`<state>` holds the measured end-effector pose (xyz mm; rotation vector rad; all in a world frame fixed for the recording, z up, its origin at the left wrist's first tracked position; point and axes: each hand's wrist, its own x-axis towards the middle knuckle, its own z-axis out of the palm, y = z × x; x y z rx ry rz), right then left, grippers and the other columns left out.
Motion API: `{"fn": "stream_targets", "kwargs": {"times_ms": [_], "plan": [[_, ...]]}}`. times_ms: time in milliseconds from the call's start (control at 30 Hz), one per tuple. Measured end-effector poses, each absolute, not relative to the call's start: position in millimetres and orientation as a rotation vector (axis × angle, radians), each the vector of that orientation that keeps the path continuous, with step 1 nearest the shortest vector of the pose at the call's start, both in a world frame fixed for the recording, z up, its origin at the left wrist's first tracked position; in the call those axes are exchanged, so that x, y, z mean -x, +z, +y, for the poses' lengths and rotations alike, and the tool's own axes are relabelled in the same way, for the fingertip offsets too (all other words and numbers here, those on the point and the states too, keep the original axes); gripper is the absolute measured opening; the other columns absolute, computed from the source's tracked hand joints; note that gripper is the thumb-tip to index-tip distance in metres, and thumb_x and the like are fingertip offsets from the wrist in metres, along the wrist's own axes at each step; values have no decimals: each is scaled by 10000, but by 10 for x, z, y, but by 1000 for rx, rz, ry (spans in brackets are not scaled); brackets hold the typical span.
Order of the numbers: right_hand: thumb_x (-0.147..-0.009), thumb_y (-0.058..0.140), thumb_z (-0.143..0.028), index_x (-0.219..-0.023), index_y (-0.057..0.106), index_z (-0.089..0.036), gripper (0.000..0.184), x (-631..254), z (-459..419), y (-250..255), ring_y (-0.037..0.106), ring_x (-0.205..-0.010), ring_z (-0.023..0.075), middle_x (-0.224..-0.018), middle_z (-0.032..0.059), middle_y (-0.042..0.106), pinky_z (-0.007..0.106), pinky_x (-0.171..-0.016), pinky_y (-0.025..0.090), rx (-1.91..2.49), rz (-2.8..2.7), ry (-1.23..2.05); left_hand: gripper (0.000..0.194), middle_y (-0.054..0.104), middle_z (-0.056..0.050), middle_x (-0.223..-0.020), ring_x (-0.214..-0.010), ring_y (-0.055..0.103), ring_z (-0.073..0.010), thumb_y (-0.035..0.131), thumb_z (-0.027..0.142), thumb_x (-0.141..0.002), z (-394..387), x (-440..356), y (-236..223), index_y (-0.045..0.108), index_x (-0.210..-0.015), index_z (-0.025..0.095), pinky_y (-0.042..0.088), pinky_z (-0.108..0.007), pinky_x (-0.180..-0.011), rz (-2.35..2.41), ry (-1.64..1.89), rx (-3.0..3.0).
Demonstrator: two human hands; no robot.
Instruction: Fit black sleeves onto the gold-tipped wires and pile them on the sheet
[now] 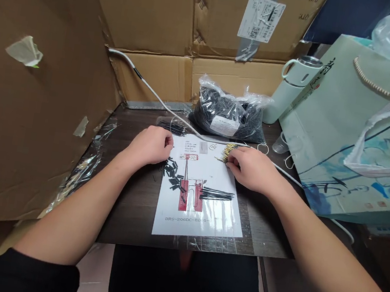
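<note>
My left hand (152,145) is closed in a pinch at the sheet's upper left edge; whatever its fingertips hold is too small to make out. Just below it lies a loose pile of short black tubes (173,180), partly on the printed sheet (200,227). My right hand (251,167) pinches at a cluster of gold-coloured metal pins (229,151) near the sheet's upper right corner. One thin pin sticks out from its fingers, and the palm hides part of the cluster. Several thin black wires (217,195) lie side by side across the sheet's right half.
Behind the sheet sits a clear bag of black pieces (223,108), with a bundle of black wires (171,126) left of it. A white cable (155,93) crosses the table. A flask (287,91) and a paper bag (358,142) stand right. Cardboard walls (158,7) enclose the back and left.
</note>
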<state>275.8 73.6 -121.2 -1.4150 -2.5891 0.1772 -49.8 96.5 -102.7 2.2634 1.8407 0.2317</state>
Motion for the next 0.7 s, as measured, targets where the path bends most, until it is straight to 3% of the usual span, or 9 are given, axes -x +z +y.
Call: {"fn": "stream_targets", "kwargs": {"times_ms": [233,533,700], "plan": [[-977,633,-154,-898,674,-171,92,-2730,741,-1237,666,-830,255,-964,114,732,355,-648,360,1406,-2641,123,48,781,-130,-903,-814,704,-316,671,232,-789,898,426,-1012,711,-783,206,471,-377,-694,1898,166,-2313],[-1036,594,-191,-923,644,-176,124,-2713,726,-1214,676,-832,273,-1007,138,739,375,-641,339,1448,-2693,60,90,767,-40,-788,-680,659,-180,684,197,-838,750,224,-1040,771,-816,195,463,-315,-691,1530,404,-2281],[-1106,500,-228,-980,602,-177,169,-2708,726,-1240,665,-866,284,-1018,149,724,383,-683,375,1415,-2637,45,170,771,-33,-878,-736,657,-152,669,203,-939,613,20,-1195,792,-1054,185,500,-282,-722,1306,560,-2208]]}}
